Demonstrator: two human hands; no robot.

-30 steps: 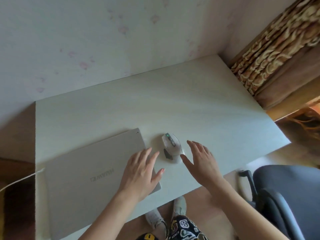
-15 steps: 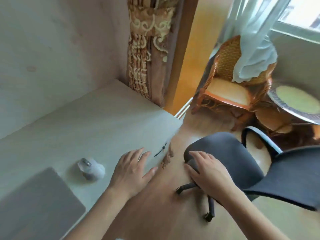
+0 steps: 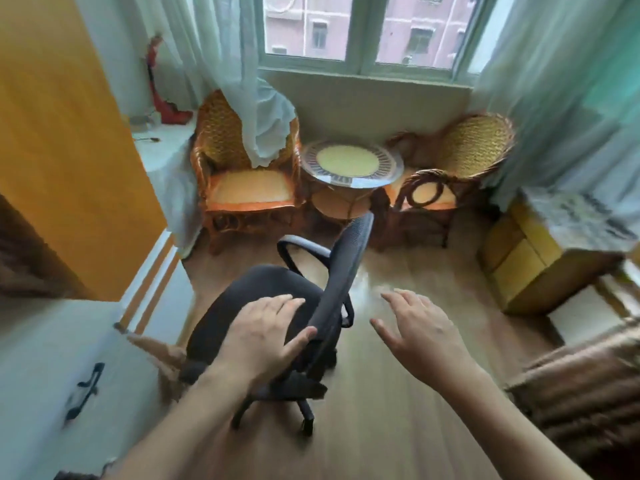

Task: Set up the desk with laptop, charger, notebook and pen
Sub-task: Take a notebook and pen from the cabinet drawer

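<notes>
Your left hand [image 3: 266,336] and right hand [image 3: 420,329] hang spread and empty, fingers pointing past the office chair [image 3: 263,306], likely mid-reach; laptop, charger, notebook and pen aren't visible.

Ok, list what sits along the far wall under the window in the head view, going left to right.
Left wicker chair with the sheer curtain draped over its back → round glass-topped table → right wicker chair → yellow cabinet.

An office chair [image 3: 277,306] stands just ahead beside the bench [image 3: 45,358] corner, blocking the left; bare floor [image 3: 398,393] lies open to its right, before the cabinet [image 3: 530,268].
</notes>
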